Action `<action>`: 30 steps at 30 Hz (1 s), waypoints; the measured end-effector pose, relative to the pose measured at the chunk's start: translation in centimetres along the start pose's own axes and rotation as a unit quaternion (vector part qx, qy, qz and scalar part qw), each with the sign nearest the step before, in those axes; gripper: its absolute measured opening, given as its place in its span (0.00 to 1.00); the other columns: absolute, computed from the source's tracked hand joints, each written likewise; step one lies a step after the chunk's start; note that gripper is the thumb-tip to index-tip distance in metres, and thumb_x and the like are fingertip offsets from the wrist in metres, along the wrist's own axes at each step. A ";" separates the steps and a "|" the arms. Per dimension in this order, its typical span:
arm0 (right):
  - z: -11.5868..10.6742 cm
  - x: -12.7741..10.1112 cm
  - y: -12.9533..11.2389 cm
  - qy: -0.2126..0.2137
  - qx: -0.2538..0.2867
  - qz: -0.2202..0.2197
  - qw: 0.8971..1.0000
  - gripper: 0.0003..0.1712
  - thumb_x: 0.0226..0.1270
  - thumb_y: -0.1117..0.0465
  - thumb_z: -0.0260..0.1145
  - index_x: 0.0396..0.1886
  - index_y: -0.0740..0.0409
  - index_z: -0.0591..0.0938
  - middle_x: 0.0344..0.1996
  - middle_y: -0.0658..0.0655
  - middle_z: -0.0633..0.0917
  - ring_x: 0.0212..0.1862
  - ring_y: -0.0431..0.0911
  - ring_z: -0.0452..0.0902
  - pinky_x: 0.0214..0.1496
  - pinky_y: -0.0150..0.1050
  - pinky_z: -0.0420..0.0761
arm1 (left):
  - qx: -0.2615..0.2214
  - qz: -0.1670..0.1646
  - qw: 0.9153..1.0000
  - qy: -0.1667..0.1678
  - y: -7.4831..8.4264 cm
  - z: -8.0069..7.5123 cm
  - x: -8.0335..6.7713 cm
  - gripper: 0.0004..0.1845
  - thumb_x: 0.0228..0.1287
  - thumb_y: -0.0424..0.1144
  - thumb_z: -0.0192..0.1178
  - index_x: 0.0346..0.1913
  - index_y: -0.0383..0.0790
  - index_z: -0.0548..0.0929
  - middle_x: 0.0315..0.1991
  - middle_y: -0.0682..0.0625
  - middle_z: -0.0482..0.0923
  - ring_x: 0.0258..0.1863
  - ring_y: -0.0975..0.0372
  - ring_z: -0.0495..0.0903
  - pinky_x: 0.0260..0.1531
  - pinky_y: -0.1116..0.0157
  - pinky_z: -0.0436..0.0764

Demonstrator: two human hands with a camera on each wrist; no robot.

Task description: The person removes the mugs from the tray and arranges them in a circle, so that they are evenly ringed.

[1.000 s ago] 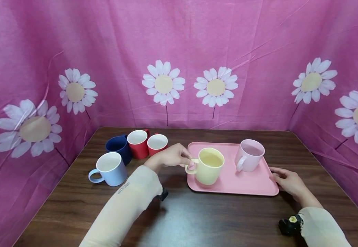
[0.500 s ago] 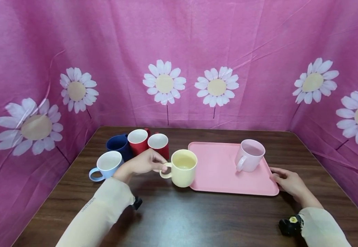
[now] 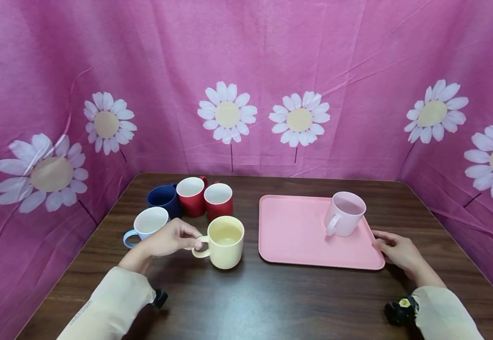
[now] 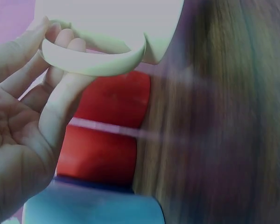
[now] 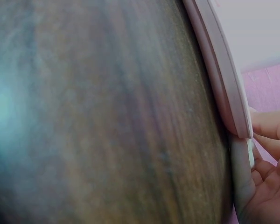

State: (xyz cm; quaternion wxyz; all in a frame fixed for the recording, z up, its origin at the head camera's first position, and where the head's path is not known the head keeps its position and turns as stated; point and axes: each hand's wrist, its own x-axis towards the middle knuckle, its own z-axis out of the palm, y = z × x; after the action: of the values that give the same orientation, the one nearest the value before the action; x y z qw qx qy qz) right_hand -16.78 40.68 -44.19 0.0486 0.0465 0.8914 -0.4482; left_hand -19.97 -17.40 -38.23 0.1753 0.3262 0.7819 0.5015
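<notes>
Wooden table (image 3: 271, 302), dark and smooth, carrying everything. Pink tray (image 3: 297, 236) toward the right edge, its near right corner touched by the right hand (image 3: 399, 252), fingers bent at the rim, probably steadying. Pink mug (image 3: 344, 213) on the tray's far right part. Yellow mug (image 3: 226, 241) near the middle, just left of the tray, apparently resting on the table, pinched at the handle by the left hand (image 3: 171, 238). Likely ceramic: stiff, glazed, breakable, rather heavy; handle the best hold. Red mugs (image 3: 205, 198), dark blue mug (image 3: 163, 199) and light blue mug (image 3: 148, 225) crowded close behind and left, leaving little room.
</notes>
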 end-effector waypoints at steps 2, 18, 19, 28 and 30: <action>0.0 0.0 0.0 0.001 0.001 0.000 1.000 0.29 0.71 0.61 0.57 0.64 0.76 0.64 0.41 0.65 0.80 0.35 0.36 0.76 0.37 0.39 0.83 | -0.006 0.004 1.000 0.006 -0.2 -0.2 -0.8 0.08 0.61 0.29 0.63 0.40 0.24 0.84 0.28 0.45 0.82 0.27 0.66 0.74 0.28 0.69 0.76; 0.0 -0.1 -0.2 0.000 0.004 -0.003 1.000 0.30 0.71 0.61 0.58 0.64 0.77 0.64 0.45 0.71 0.79 0.36 0.36 0.77 0.38 0.40 0.83 | -0.021 0.027 0.998 0.050 -2.0 -0.9 -6.3 0.07 0.63 0.26 0.59 0.38 0.23 0.83 0.31 0.47 0.81 0.31 0.68 0.75 0.28 0.68 0.79; 0.0 -0.1 -0.2 0.000 0.004 -0.003 1.000 0.30 0.71 0.61 0.57 0.64 0.78 0.64 0.45 0.71 0.79 0.36 0.36 0.77 0.38 0.40 0.83 | -0.020 0.028 0.998 0.053 -2.1 -1.0 -6.5 0.06 0.63 0.26 0.59 0.38 0.23 0.83 0.31 0.47 0.81 0.31 0.68 0.76 0.29 0.68 0.79; 0.0 -0.1 -0.3 0.003 0.004 -0.009 1.000 0.30 0.71 0.61 0.58 0.63 0.78 0.64 0.44 0.69 0.80 0.36 0.35 0.77 0.37 0.39 0.83 | -0.001 0.026 0.995 0.093 -3.1 -1.4 -8.1 0.06 0.62 0.26 0.60 0.37 0.24 0.84 0.31 0.43 0.83 0.32 0.70 0.78 0.29 0.69 0.80; 0.1 -0.2 -0.3 0.002 0.004 -0.010 1.000 0.30 0.71 0.61 0.58 0.63 0.78 0.64 0.44 0.69 0.80 0.35 0.35 0.77 0.37 0.39 0.83 | -0.005 0.028 0.995 0.099 -3.3 -1.5 -8.4 0.06 0.62 0.25 0.59 0.37 0.22 0.83 0.30 0.46 0.83 0.32 0.71 0.77 0.29 0.69 0.79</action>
State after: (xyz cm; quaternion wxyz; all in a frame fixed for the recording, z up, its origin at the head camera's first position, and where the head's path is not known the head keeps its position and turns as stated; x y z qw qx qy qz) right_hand -16.66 40.46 -43.99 0.0419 0.0385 0.8900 -0.4524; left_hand -15.88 -25.11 -41.01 0.0844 0.2955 0.7835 0.5402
